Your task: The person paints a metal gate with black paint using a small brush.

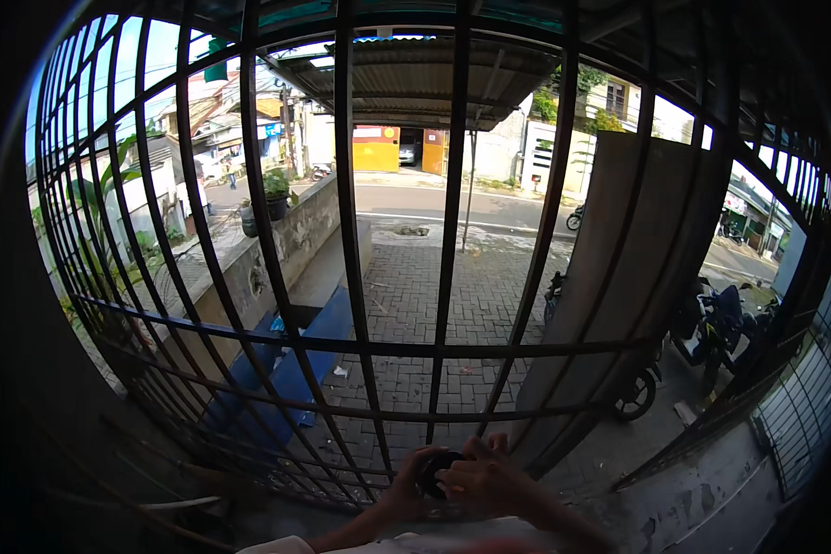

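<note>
Both my hands meet low in the middle, just in front of the dark metal bars. Between them is a small, round, black object, too dark to name. My left hand curls around its left side. From the right, my right hand grips it with bent fingers, its knuckles raised close to the bars. Part of the black object is hidden behind the fingers.
Beyond the bars lies grey block paving leading to a road. A blue bench stands by a low wall on the left. A tall grey panel leans at right, near a parked motorcycle.
</note>
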The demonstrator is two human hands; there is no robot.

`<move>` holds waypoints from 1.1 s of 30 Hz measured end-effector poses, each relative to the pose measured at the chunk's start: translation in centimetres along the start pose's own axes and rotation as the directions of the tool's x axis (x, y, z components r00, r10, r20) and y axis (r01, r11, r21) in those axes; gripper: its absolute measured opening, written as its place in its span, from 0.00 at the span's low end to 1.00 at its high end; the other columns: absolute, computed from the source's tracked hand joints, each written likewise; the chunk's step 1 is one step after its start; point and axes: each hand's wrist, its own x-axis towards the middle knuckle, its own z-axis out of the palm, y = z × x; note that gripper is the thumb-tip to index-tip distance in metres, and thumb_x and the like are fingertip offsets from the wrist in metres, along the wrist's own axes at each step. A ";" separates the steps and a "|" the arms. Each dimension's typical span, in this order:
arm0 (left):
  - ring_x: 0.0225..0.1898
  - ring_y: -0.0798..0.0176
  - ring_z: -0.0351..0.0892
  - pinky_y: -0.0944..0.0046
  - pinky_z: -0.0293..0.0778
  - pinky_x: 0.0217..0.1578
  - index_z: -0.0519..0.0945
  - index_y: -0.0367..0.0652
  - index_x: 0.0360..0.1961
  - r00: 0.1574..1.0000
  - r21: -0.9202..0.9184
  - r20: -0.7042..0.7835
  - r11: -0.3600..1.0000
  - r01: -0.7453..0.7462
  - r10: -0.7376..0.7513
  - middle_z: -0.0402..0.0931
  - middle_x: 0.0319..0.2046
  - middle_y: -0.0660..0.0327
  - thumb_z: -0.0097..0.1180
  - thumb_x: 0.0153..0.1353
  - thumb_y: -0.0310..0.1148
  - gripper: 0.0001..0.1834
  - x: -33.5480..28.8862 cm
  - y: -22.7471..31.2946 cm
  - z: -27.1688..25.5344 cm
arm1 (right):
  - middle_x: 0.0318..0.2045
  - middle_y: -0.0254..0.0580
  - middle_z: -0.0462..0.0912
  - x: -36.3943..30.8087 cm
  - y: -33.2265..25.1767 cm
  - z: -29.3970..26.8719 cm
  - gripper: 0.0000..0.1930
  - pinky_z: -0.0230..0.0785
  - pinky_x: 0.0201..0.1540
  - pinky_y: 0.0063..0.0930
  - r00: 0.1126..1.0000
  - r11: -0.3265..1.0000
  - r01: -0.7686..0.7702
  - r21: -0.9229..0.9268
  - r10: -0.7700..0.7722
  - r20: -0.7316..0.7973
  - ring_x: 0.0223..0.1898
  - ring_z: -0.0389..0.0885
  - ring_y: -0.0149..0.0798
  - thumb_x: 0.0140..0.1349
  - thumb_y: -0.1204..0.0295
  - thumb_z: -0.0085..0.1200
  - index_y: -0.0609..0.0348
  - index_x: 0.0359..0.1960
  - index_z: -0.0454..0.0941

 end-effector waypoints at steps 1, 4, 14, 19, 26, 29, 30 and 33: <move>0.69 0.56 0.68 0.55 0.71 0.65 0.64 0.42 0.69 0.999 0.054 -0.011 0.998 -0.031 0.031 0.65 0.64 0.54 0.79 0.42 0.27 0.51 0.3 0.0 0.8 | 0.29 0.13 0.79 -0.5 0.8 -0.2 0.11 0.52 0.47 0.46 0.999 0.999 0.045 0.006 -0.045 0.006 0.44 0.70 0.32 0.60 0.60 0.65 0.38 0.44 0.85; 0.68 0.55 0.69 0.55 0.71 0.65 0.65 0.43 0.68 0.997 0.022 -0.076 1.000 -0.019 0.021 0.68 0.63 0.54 0.79 0.44 0.28 0.49 0.9 0.9 3.4 | 0.28 0.18 0.81 -2.0 3.1 -1.1 0.08 0.54 0.50 0.44 1.000 0.996 -0.014 0.090 0.014 0.002 0.46 0.72 0.34 0.58 0.61 0.68 0.42 0.38 0.87; 0.61 0.56 0.76 0.54 0.74 0.62 0.67 0.44 0.64 0.975 0.025 -0.203 0.996 -0.090 0.093 0.73 0.59 0.54 0.78 0.49 0.23 0.43 2.0 0.2 6.9 | 0.37 0.41 0.85 -4.4 8.0 -3.7 0.07 0.85 0.38 0.24 0.902 0.668 -0.268 0.694 0.427 -0.063 0.40 0.82 0.30 0.62 0.77 0.66 0.61 0.41 0.89; 0.58 0.54 0.78 0.53 0.76 0.59 0.68 0.43 0.62 0.936 0.001 -0.300 0.981 -0.192 0.183 0.75 0.54 0.52 0.81 0.46 0.28 0.43 1.6 -4.4 6.1 | 0.35 0.38 0.84 -5.2 8.4 0.2 0.06 0.82 0.37 0.23 0.869 0.663 -0.292 0.689 0.486 -0.099 0.38 0.80 0.31 0.63 0.75 0.65 0.59 0.40 0.89; 0.58 0.50 0.78 0.53 0.74 0.60 0.72 0.41 0.61 0.977 -0.146 -0.200 0.988 0.048 -0.077 0.75 0.55 0.51 0.84 0.43 0.34 0.44 -1.0 -13.1 1.7 | 0.29 0.31 0.81 -5.3 5.4 3.2 0.08 0.71 0.41 0.22 0.615 0.333 -0.484 0.809 0.787 0.045 0.35 0.80 0.28 0.63 0.73 0.59 0.64 0.32 0.89; 0.61 0.49 0.75 0.51 0.71 0.62 0.72 0.41 0.62 0.994 -0.076 -0.057 0.994 0.084 -0.088 0.75 0.56 0.49 0.84 0.41 0.39 0.47 -1.2 -11.9 -1.5 | 0.28 0.30 0.83 -6.2 4.5 6.8 0.08 0.71 0.40 0.23 0.421 0.253 -0.461 0.851 0.906 -0.042 0.33 0.80 0.26 0.60 0.75 0.59 0.66 0.32 0.89; 0.62 0.48 0.74 0.50 0.70 0.63 0.72 0.40 0.63 0.996 -0.052 0.001 0.995 0.087 -0.087 0.75 0.56 0.49 0.84 0.41 0.40 0.48 -1.2 -11.4 -2.8 | 0.28 0.32 0.85 -6.8 4.4 8.8 0.09 0.72 0.39 0.23 0.409 0.307 -0.532 0.790 0.909 -0.078 0.32 0.80 0.26 0.60 0.73 0.60 0.68 0.31 0.88; 0.63 0.47 0.71 0.49 0.68 0.64 0.72 0.41 0.64 0.980 0.024 0.111 0.986 0.162 -0.164 0.75 0.56 0.49 0.83 0.42 0.45 0.49 -2.2 -6.7 -5.6 | 0.29 0.38 0.86 -5.5 1.9 11.6 0.09 0.73 0.38 0.25 0.263 0.168 -0.254 0.953 0.960 -0.099 0.30 0.81 0.28 0.61 0.72 0.60 0.68 0.31 0.87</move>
